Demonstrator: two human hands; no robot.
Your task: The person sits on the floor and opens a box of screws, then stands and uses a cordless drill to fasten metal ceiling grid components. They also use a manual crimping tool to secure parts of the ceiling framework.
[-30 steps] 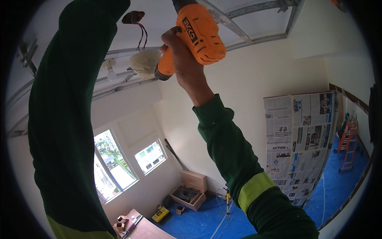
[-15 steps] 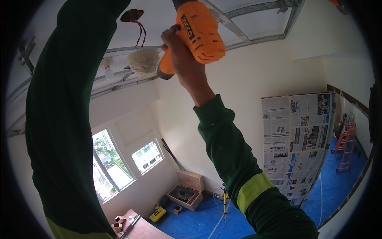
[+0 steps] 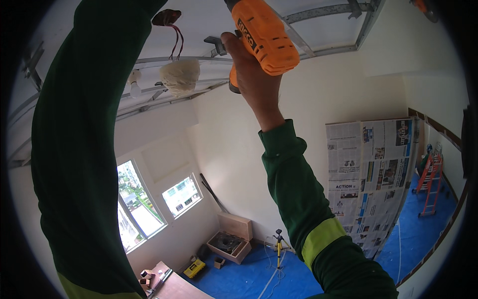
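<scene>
Raised overhead, my right hand (image 3: 255, 74) is wrapped round the grip of an orange power drill (image 3: 265, 42). The drill's front end runs out past the top edge of the picture, so its tip is hidden. My left arm in its dark green sleeve (image 3: 74, 149) reaches up on the left, and the hand lies beyond the top edge. Left of the drill, a covered, whitish round fixture (image 3: 179, 77) hangs below the ceiling. Red and dark wires (image 3: 177, 42) come down above it from a ceiling hole (image 3: 167, 18).
Metal ceiling framing (image 3: 328, 53) spans overhead, with a bare bulb (image 3: 135, 89) at left. Below are a wooden box (image 3: 230, 244), a yellow tool case (image 3: 194, 268), a yellow tripod (image 3: 279, 244) and blue floor sheeting (image 3: 239, 284). Newspaper covers a panel (image 3: 343, 164); an orange ladder (image 3: 430, 184) stands beyond.
My right hand and the drill have moved a little to the right, away from the whitish fixture. A metal bracket on the ceiling framing now shows beside the hand. My left arm has barely moved.
</scene>
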